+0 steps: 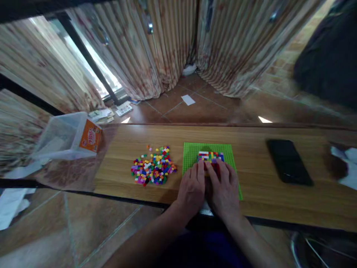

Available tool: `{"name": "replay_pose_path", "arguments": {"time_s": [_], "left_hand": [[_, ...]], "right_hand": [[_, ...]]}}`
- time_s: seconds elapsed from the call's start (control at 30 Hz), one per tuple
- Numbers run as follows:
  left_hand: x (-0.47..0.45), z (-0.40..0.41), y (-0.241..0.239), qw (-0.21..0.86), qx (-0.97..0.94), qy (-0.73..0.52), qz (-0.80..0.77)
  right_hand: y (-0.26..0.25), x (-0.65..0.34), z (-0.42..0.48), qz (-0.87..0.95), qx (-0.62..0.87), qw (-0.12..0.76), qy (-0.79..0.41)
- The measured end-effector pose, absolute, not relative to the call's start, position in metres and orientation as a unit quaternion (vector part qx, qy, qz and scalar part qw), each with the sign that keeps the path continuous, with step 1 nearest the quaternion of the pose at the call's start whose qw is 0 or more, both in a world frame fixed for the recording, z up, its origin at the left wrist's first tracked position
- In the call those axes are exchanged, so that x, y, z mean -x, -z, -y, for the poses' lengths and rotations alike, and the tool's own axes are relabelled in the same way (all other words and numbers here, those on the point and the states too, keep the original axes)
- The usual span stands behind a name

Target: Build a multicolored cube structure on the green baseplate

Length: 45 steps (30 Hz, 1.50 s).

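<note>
A small build of multicoloured toy bricks [211, 155] sits on a green studded baseplate [208, 146]. Its near side is hidden behind my fingers. My left hand [193, 186] reaches in from the left, fingers close together, with the fingertips on the build's near left part. From the other side my right hand [224, 186] bends over the baseplate, its fingertips on the near right part of the build, where something dark red shows. Both hands' fingertips nearly meet. Any single brick between the fingers is too small to make out.
A loose pile of coloured toy bricks [153, 167] lies left of the baseplate on the wooden table [256, 160]. A black phone-like slab [289, 162] rests at the right. A clear plastic box [65, 136] with an orange label stands beyond the table's left end.
</note>
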<state>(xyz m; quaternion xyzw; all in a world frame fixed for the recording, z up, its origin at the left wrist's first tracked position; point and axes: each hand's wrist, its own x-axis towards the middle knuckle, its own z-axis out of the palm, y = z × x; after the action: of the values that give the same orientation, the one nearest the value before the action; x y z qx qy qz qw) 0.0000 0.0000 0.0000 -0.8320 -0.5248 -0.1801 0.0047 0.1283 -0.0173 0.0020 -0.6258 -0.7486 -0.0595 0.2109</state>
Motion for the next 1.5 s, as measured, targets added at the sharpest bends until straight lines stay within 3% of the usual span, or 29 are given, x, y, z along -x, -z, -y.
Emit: {"name": "replay_pose_path", "arguments": {"time_s": [0.27,0.47,0.63,0.83,1.1,1.5], "left_hand": [[0.0,0.001,-0.002,-0.077,0.816,0.199,0.537],[0.017,0.006,-0.012,-0.16,0.811,0.253,0.503],[0.054,0.018,-0.016,-0.128,0.777,0.301,0.538],[0.119,0.042,-0.009,-0.016,0.703,0.326,0.632],[0.163,0.057,0.006,0.0,0.645,0.289,0.707],[0.136,0.029,0.009,-0.001,0.62,0.206,0.757]], "right_hand": [[0.0,-0.136,0.013,0.762,0.599,0.236,0.067],[-0.011,-0.148,0.012,0.725,0.602,0.331,0.051],[-0.021,-0.143,0.04,0.706,0.593,0.384,0.043],[-0.009,-0.103,0.063,0.769,0.499,0.397,-0.04],[0.005,-0.06,0.025,0.795,0.5,0.335,-0.075],[0.005,-0.032,-0.011,0.775,0.586,0.23,-0.05]]}}
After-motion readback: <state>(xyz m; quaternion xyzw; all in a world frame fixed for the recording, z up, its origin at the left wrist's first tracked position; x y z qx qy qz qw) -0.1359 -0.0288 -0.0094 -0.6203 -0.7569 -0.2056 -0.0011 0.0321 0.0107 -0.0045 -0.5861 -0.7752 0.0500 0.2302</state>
